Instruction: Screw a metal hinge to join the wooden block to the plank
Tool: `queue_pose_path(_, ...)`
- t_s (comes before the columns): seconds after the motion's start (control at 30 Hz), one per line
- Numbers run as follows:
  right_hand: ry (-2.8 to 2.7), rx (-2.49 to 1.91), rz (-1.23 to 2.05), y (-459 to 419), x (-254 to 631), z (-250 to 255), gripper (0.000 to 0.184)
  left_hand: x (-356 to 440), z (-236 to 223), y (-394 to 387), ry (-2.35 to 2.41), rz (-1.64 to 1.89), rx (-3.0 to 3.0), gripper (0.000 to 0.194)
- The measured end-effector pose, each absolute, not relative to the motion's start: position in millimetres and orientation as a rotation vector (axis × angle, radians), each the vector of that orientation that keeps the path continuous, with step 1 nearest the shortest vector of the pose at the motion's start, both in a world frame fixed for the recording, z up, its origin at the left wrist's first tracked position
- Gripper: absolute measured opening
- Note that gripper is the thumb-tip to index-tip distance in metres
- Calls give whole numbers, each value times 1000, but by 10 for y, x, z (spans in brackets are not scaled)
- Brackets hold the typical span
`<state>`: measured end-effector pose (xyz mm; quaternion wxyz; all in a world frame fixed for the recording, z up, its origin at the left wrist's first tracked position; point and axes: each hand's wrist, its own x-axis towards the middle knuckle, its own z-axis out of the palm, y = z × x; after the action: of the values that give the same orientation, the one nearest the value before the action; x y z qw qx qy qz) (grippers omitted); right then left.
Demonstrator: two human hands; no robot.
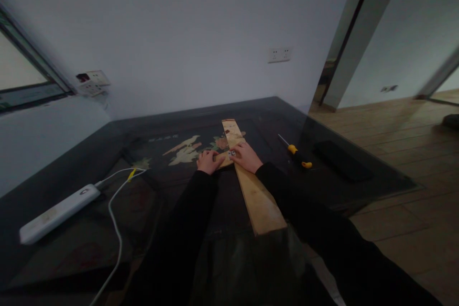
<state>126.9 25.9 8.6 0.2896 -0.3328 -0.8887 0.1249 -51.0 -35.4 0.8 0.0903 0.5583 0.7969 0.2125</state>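
Note:
A long, flat wooden board [258,197] lies lengthwise on the dark table, its near end reaching the front edge. A shorter wooden strip [225,161] meets its left side at an angle. My left hand [208,161] is closed around the short strip, thumb pointing toward the join. Over the long board, my right hand [247,157] has its fingertips pressed on a small silvery metal piece [231,153] with dark spots, right where the two woods meet. The fingers partly hide that piece, so its exact shape is unclear.
A yellow-and-black screwdriver [297,154] lies to the right, beside a dark flat object [342,160]. On the left is a white power strip [59,211] whose cable [116,229] runs over the table's front. A wall [193,57] stands behind the table [143,220].

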Motion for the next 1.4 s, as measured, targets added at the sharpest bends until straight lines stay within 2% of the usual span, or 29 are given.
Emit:
queue_pose_path(0.23, -2378, -872, 324, 272, 1272, 57, 29, -546, 10, -315, 2319, 737, 1636, 35)
queue_pose_path(0.43, -2375, -898, 347, 274, 1268, 62, 28, -626, -6, -273, 2018, 1147, 1471, 22)
queue_pose_path(0.63, -2373, -901, 360, 278, 1272, 69, 28, -577, 4, -245, 1558, 1518, 968, 30)
queue_pose_path(1.0, -2399, -885, 368, 296, 1315, 127, 33, -377, 153, -377, 1404, 1378, 693, 27)
queue_pose_path(1.4, -2467, -985, 303, 355, 1360, 69, 40, -280, 131, -389, 1400, 1433, 680, 41)
